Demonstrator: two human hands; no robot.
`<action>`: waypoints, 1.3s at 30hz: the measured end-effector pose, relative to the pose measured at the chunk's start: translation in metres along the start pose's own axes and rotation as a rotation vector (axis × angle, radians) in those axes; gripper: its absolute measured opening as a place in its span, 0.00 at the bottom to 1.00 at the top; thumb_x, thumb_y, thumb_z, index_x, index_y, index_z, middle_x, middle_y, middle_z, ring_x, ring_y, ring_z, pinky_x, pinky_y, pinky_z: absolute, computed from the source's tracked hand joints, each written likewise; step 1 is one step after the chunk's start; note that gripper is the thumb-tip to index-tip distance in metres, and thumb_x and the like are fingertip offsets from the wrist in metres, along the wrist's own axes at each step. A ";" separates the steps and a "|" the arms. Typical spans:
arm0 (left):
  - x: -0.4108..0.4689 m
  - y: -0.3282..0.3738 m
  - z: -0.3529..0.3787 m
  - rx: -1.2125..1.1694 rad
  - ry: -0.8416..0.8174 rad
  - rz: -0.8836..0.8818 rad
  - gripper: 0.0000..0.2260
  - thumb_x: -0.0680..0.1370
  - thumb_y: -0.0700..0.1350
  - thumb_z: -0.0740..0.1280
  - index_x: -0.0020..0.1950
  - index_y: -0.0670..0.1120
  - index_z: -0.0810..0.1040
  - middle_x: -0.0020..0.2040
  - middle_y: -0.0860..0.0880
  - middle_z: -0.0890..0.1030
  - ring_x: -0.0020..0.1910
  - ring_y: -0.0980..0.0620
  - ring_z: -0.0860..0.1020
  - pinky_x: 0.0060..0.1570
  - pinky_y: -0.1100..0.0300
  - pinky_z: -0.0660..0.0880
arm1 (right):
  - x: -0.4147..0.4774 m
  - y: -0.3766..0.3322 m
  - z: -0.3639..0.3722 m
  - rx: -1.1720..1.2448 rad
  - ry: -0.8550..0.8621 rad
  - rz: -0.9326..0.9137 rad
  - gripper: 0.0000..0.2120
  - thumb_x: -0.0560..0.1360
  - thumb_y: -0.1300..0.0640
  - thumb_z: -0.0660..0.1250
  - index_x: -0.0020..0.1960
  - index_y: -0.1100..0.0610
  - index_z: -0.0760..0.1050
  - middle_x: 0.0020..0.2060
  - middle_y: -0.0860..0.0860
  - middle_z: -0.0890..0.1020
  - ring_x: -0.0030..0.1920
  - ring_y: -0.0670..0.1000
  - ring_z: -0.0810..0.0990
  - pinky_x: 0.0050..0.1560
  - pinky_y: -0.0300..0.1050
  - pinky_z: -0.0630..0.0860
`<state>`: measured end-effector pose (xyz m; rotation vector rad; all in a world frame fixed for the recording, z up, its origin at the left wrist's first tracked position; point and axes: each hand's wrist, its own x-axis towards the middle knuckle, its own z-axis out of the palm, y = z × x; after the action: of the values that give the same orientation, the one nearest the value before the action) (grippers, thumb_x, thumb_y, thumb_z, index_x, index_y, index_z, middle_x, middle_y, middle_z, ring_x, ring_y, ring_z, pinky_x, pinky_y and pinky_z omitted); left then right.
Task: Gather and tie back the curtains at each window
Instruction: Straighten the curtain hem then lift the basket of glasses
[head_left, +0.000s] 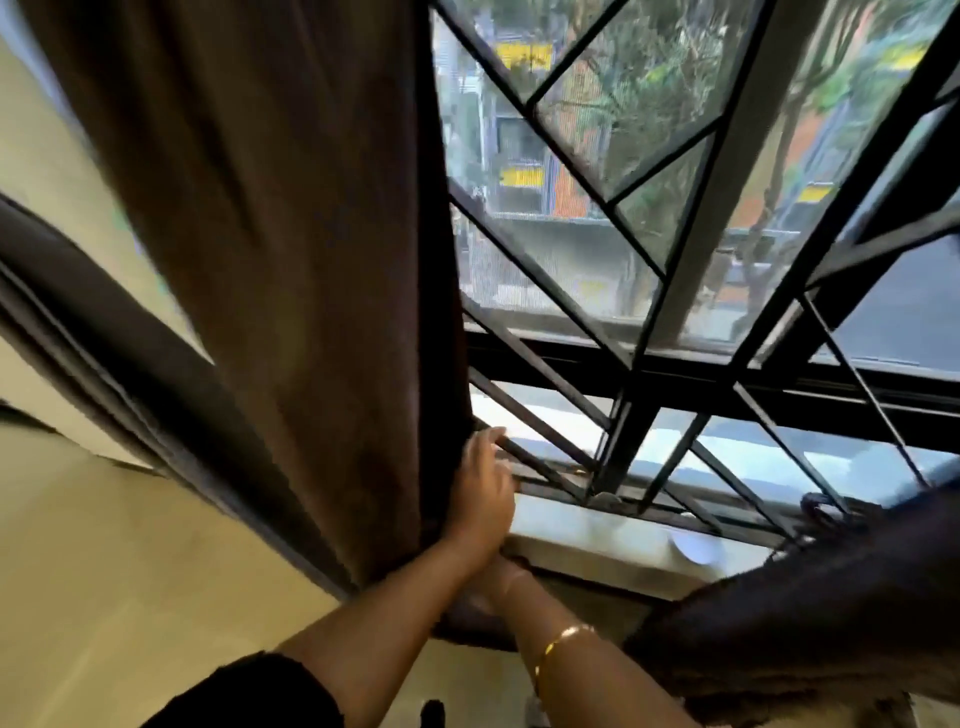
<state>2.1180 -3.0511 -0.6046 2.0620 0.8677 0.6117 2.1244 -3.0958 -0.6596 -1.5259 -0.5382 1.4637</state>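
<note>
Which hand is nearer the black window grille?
Left. The left hand is at the curtain edge, fingertips by a grille bar; the right hand sits lower, beside the sill, mostly hidden under the left wrist.

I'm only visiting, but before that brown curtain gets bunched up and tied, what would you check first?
1. Left hand at the curtain edge: ok, it touches there.
2. Left hand's grip: cannot tell, too blurred.
3. Right hand holding cloth: cannot tell, mostly hidden under the left wrist.
4. Curtain tied back: not ok, it hangs loose.
5. Tie within reach: cannot tell, none plainly shows.
6. Window bars beside the left hand free of cloth: ok.
</note>
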 end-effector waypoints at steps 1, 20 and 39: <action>0.012 -0.012 0.002 0.026 0.015 -0.097 0.18 0.78 0.36 0.58 0.68 0.43 0.66 0.66 0.43 0.69 0.64 0.46 0.70 0.57 0.69 0.62 | 0.013 0.006 -0.001 -0.021 -0.077 0.028 0.18 0.79 0.72 0.51 0.68 0.72 0.61 0.61 0.57 0.73 0.60 0.50 0.77 0.60 0.41 0.72; 0.037 -0.255 0.033 -0.148 0.589 -1.307 0.29 0.76 0.40 0.61 0.74 0.37 0.52 0.74 0.35 0.56 0.71 0.36 0.60 0.70 0.44 0.59 | 0.172 0.118 -0.116 -0.567 0.214 0.193 0.27 0.74 0.55 0.67 0.70 0.58 0.63 0.69 0.56 0.70 0.66 0.54 0.70 0.62 0.39 0.66; 0.149 -0.420 0.137 1.038 -0.382 0.016 0.19 0.81 0.49 0.55 0.68 0.41 0.67 0.68 0.41 0.69 0.71 0.41 0.60 0.71 0.49 0.49 | 0.355 0.224 -0.115 -0.342 0.641 0.092 0.53 0.61 0.42 0.77 0.74 0.61 0.52 0.71 0.59 0.60 0.70 0.63 0.60 0.69 0.53 0.61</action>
<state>2.1527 -2.8187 -1.0073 2.9461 1.0442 -0.3403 2.2397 -2.9474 -1.0519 -2.1892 -0.3370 0.8864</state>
